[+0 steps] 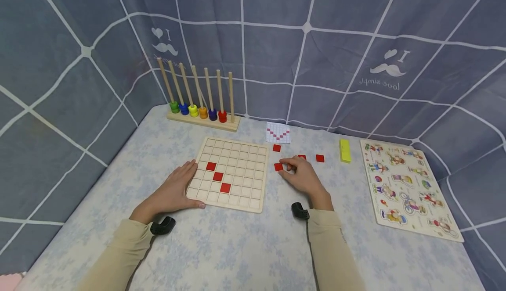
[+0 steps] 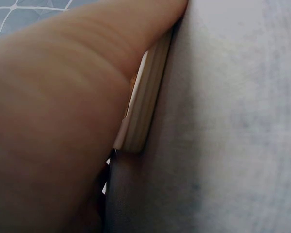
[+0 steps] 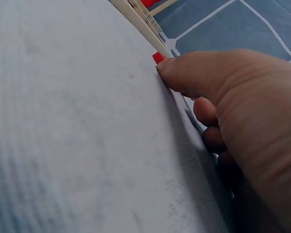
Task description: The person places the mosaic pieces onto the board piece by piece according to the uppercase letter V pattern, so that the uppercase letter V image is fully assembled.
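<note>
A wooden grid board lies on the table with three red tiles in a diagonal, one of them a red tile. My left hand rests at the board's left edge, fingers straight along the side and thumb by the near corner. To the right of the board, my right hand pinches a red tile between thumb and finger at table level; in the right wrist view the tile shows at the thumb's tip. Other red tiles lie beyond and beside the right hand, one partly hidden by it.
A small pattern card lies behind the board. At the back left stands a peg rack with coloured rings. A yellow block and a picture puzzle board lie at the right. A grey curtain hangs behind the table.
</note>
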The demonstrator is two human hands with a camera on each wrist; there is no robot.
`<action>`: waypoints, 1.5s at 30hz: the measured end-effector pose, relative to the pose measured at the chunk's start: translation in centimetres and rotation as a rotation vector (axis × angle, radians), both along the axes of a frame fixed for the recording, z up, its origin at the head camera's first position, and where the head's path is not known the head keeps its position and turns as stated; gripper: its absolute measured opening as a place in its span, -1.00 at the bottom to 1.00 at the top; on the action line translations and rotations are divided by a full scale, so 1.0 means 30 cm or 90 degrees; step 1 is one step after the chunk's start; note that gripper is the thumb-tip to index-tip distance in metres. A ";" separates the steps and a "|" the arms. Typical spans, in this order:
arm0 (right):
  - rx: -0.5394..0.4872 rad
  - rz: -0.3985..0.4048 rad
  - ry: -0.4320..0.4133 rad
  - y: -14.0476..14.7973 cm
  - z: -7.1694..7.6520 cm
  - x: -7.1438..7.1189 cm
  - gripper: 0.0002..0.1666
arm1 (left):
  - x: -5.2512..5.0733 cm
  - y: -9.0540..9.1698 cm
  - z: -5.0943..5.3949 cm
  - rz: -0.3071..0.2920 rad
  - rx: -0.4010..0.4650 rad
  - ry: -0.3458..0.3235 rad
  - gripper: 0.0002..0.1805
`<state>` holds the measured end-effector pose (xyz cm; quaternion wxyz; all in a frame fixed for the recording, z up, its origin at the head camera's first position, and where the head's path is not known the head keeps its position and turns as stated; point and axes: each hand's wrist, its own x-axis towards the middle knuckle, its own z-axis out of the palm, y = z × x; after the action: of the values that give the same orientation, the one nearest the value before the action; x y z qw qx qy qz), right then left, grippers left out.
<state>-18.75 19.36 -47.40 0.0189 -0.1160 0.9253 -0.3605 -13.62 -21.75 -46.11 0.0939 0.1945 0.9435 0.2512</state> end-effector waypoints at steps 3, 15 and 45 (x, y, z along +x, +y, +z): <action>0.009 -0.010 0.016 -0.002 -0.004 -0.004 -0.66 | -0.005 0.000 0.000 0.002 -0.005 -0.001 0.49; 0.012 -0.045 0.065 -0.011 -0.026 0.004 -0.72 | -0.003 -0.003 -0.014 0.002 -0.005 0.002 0.49; -0.066 -0.048 0.109 -0.120 0.046 -0.028 -0.75 | -0.005 -0.004 -0.013 0.005 0.005 0.008 0.49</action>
<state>-19.58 15.76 -46.02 -0.0795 -0.1122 0.9075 -0.3969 -13.76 -21.88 -46.49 0.0861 0.1927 0.9438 0.2544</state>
